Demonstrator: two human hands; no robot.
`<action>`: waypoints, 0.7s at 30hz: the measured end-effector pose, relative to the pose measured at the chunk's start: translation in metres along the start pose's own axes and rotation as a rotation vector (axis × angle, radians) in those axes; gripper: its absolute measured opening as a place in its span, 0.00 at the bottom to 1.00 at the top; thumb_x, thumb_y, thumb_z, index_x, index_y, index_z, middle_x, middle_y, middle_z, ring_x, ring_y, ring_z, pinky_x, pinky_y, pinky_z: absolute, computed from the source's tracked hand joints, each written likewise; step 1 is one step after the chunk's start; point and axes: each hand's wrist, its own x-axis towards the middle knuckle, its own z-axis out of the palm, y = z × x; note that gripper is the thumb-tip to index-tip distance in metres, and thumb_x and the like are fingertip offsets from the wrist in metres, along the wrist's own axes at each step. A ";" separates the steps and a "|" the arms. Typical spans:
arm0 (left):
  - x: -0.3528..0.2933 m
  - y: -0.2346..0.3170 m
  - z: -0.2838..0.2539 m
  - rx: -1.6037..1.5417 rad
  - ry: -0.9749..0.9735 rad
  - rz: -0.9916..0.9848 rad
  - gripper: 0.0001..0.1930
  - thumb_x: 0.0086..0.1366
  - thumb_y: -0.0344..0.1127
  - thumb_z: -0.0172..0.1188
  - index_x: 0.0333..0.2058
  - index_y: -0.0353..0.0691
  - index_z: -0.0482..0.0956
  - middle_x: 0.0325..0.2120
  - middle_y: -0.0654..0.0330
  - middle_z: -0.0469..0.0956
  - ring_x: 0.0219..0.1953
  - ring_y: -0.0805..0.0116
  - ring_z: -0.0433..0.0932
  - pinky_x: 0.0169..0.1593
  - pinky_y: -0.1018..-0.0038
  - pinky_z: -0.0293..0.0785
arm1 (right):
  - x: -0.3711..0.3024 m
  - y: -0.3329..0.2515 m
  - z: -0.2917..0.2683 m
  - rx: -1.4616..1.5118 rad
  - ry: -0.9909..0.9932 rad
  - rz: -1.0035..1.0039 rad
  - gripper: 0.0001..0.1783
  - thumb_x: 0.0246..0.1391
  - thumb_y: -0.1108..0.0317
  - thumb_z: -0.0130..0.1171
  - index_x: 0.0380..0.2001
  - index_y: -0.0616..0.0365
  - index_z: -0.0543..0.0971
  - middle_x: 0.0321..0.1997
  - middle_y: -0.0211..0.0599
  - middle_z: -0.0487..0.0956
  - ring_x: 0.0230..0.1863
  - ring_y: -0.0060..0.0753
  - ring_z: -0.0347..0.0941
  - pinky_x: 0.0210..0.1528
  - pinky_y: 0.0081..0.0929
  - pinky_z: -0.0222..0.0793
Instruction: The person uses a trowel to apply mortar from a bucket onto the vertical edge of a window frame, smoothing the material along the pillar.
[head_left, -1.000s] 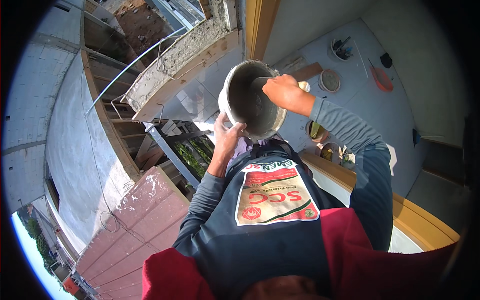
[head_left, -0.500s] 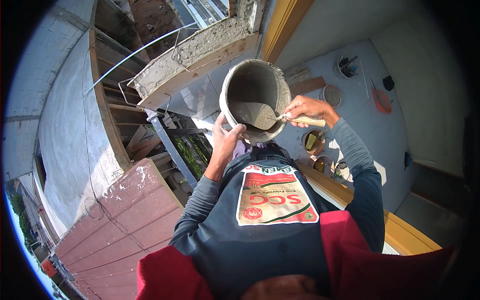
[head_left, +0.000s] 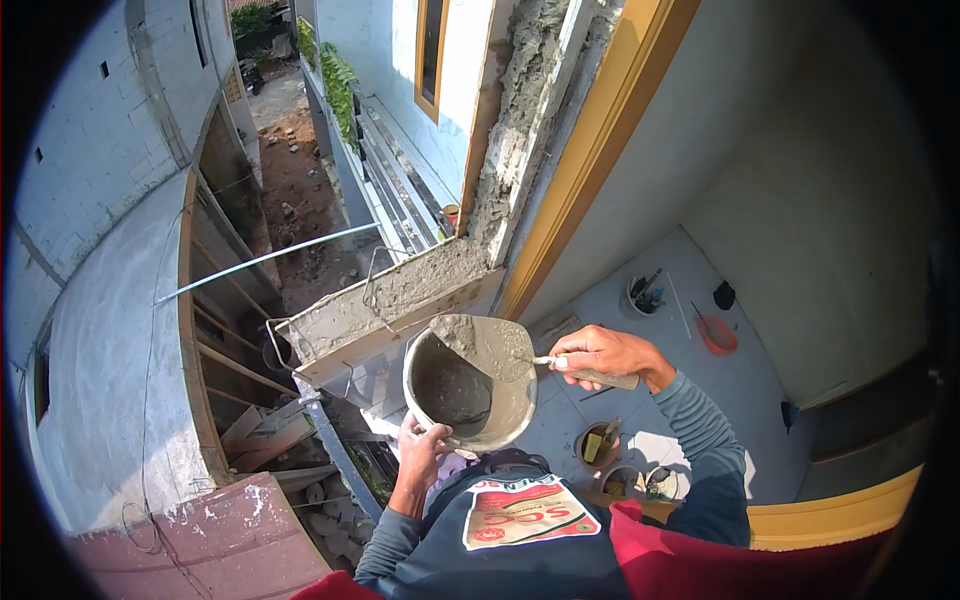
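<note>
My left hand (head_left: 421,446) grips the near-left side of a grey mortar bucket (head_left: 518,408), thumb over the rim. The bucket is tilted in front of my chest, with wet grey mortar (head_left: 450,388) inside. My right hand (head_left: 604,357) is closed round the wooden handle of a trowel (head_left: 508,368). Its blade lies over the bucket's far rim, loaded with mortar. Just beyond the bucket runs a rough mortar-covered ledge (head_left: 425,283) faced with a board, with bent wires sticking out of it. Rough mortar also fills the upright strip beside the yellow frame.
A yellow frame (head_left: 590,170) rises right of the ledge. On the tiled floor at right stand an orange basin (head_left: 716,336), a white bucket of tools (head_left: 647,296) and several small containers. A drop with wooden slats lies left. A thin pipe (head_left: 265,262) crosses it.
The trowel has come up from inside the bucket to its far rim, now carrying mortar. My view has tilted up, showing more of the ledge and the alley beyond.
</note>
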 end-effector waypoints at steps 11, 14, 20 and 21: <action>-0.005 0.005 -0.011 -0.095 0.041 0.007 0.25 0.50 0.20 0.59 0.50 0.35 0.72 0.34 0.58 0.80 0.26 0.73 0.78 0.26 0.80 0.77 | -0.039 -0.116 -0.006 0.078 -0.064 -0.195 0.17 0.70 0.62 0.47 0.48 0.68 0.74 0.29 0.32 0.76 0.21 0.18 0.71 0.21 0.18 0.67; -0.008 0.010 -0.013 -0.083 0.050 0.016 0.24 0.50 0.19 0.59 0.49 0.35 0.72 0.34 0.58 0.79 0.26 0.73 0.78 0.26 0.80 0.77 | -0.043 -0.131 -0.005 0.159 -0.086 -0.203 0.18 0.70 0.62 0.47 0.48 0.69 0.73 0.29 0.34 0.76 0.21 0.19 0.71 0.20 0.18 0.66; -0.016 0.012 -0.021 -0.128 0.082 0.055 0.24 0.49 0.20 0.59 0.49 0.35 0.73 0.32 0.59 0.78 0.25 0.75 0.75 0.24 0.79 0.74 | -0.037 -0.161 -0.023 0.495 -0.146 -0.331 0.20 0.68 0.61 0.50 0.47 0.73 0.72 0.28 0.44 0.76 0.16 0.24 0.69 0.14 0.20 0.66; -0.017 0.014 -0.021 -0.109 0.083 0.060 0.24 0.49 0.20 0.59 0.48 0.35 0.73 0.32 0.60 0.78 0.24 0.75 0.75 0.24 0.79 0.74 | -0.034 -0.163 -0.032 0.517 -0.134 -0.397 0.22 0.68 0.60 0.50 0.47 0.76 0.72 0.28 0.48 0.75 0.13 0.25 0.68 0.10 0.20 0.63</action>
